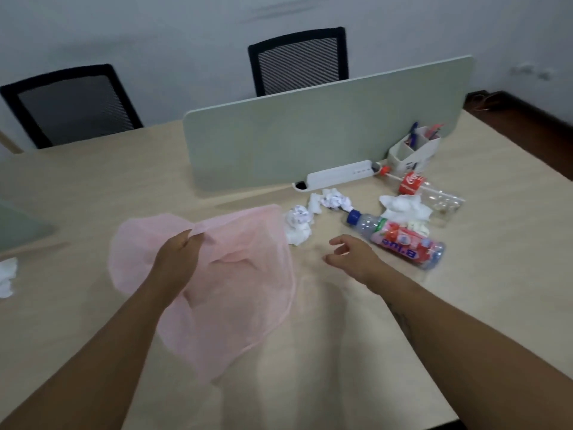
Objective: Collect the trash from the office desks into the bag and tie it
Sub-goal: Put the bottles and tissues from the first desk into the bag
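My left hand pinches the rim of a thin pink plastic bag, which hangs open above the desk. My right hand hovers empty with fingers apart, between the bag and the trash. A crumpled white paper ball lies just right of the bag's rim. More crumpled paper lies behind it. A clear bottle with a pink label and blue cap lies on its side next to my right hand. White tissue and a crushed bottle with a red label lie farther right.
A pale green divider panel stands across the wooden desk, with a white power strip and a white pen holder at its foot. Two black mesh chairs stand behind. More white tissue lies at the left edge.
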